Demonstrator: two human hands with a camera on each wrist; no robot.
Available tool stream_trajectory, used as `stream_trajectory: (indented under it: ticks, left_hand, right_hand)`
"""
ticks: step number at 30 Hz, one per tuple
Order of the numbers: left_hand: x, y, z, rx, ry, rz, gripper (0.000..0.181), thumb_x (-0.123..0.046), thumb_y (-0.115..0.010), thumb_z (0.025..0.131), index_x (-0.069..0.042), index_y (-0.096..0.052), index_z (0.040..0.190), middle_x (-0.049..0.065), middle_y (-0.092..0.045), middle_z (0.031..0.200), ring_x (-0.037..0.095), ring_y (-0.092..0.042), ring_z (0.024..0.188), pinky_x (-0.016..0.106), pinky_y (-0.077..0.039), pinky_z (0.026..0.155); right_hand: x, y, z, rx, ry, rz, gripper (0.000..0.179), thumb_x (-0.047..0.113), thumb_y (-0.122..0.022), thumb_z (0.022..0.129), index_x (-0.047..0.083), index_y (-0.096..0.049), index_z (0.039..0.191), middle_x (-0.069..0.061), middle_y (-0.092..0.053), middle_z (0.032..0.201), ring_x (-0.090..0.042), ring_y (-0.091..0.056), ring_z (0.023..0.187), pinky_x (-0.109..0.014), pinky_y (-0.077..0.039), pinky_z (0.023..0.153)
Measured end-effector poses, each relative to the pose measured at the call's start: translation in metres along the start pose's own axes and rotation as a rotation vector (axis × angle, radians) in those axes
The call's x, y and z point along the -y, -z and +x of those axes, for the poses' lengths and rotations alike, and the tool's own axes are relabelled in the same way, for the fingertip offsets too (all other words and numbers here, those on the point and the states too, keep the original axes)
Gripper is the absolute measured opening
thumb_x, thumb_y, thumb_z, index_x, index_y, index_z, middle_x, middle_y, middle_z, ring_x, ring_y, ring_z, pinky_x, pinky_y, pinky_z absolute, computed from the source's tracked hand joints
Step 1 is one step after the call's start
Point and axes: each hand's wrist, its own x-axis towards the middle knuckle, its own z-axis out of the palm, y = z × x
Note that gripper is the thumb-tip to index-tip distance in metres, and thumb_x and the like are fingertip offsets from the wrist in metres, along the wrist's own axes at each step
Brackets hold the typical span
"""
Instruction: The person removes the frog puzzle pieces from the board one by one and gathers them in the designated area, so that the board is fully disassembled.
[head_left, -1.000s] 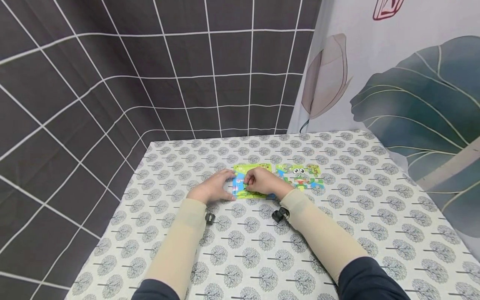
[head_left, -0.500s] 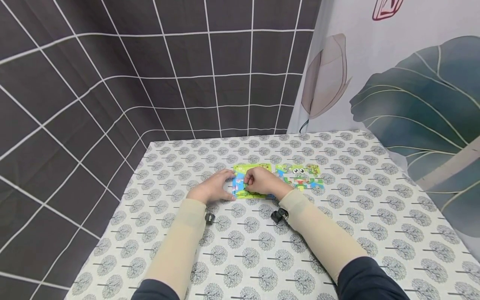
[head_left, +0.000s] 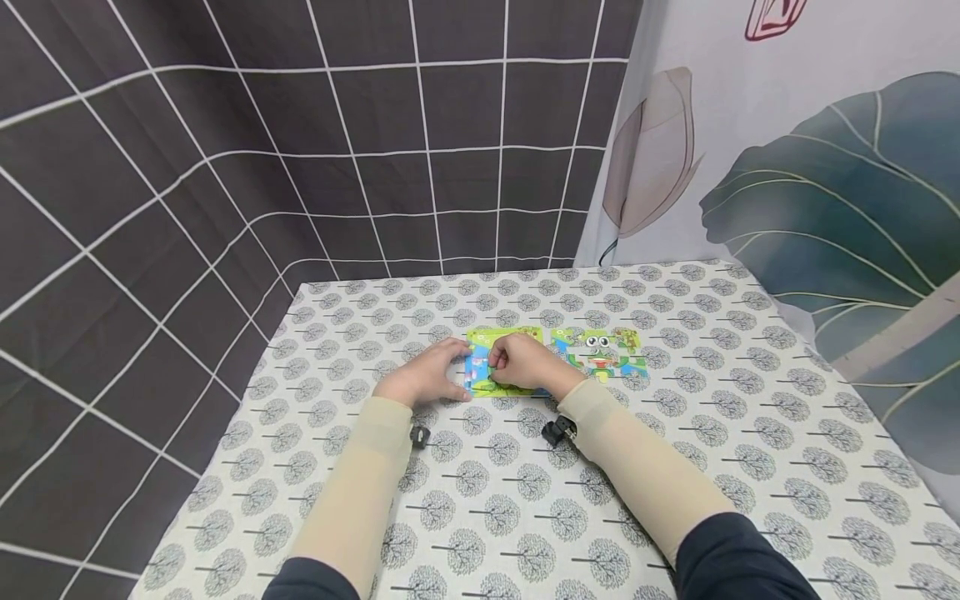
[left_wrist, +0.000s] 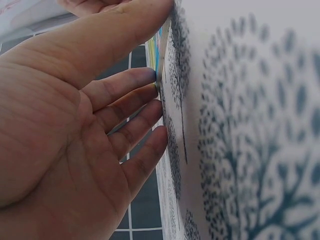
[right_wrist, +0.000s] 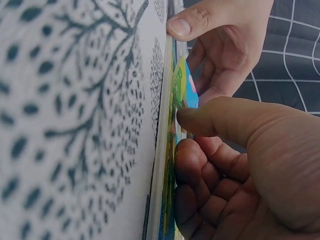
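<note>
The head view is evenly lit, the wrist views dimmer with nearby cloth [left_wrist: 260,125] blurred

Got a rectangular puzzle board [head_left: 521,332] here, lying flat, yellow-green along the far edge, blue with pinkish bits down the left side, middle mostly covered up. Also seeing one greenish puzzle piece [right_wrist: 180,82], pinched near the left part of that board and tipped up at a slant, barely visible from above. Then, just to the right, spotting a ragged-edged spread of puzzle pieces [head_left: 602,362], laid flat: green cartoon face, big white eyes, red mouth.
</note>
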Motion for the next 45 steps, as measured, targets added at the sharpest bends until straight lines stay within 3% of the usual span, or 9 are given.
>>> stream_trajectory:
  ticks: [23,34,45]
  left_hand:
    - [0.000,0.001,-0.002,0.006,0.015,-0.017,0.094,-0.033,-0.093,0.077,-0.012,-0.047,0.157,0.005,-0.032,0.170,0.032,-0.027,0.156,0.055,-0.023,0.126]
    - [0.001,-0.002,-0.002,0.003,0.027,-0.011,0.096,-0.033,-0.093,0.077,-0.014,-0.046,0.158,0.007,-0.029,0.171,0.033,-0.024,0.157,0.055,-0.019,0.127]
    - [0.001,-0.002,-0.002,-0.004,0.021,0.000,0.095,-0.033,-0.092,0.077,-0.013,-0.046,0.158,0.008,-0.028,0.171,0.033,-0.023,0.157,0.056,-0.020,0.127]
  right_hand:
    - [-0.006,0.007,-0.008,0.001,-0.030,0.046,0.012,0.011,-0.081,0.082,0.015,-0.072,0.089,0.001,-0.066,0.082,-0.015,-0.061,0.075,-0.029,-0.056,0.070]
    - [-0.018,0.025,-0.034,0.026,-0.051,0.049,0.011,0.008,-0.078,0.086,0.014,-0.070,0.090,0.000,-0.065,0.085,-0.016,-0.060,0.077,-0.033,-0.056,0.073]
    - [-0.035,0.040,-0.054,-0.006,-0.061,0.042,0.011,0.010,-0.081,0.087,0.012,-0.070,0.091,0.000,-0.064,0.082,-0.016,-0.059,0.076,-0.034,-0.056,0.074]
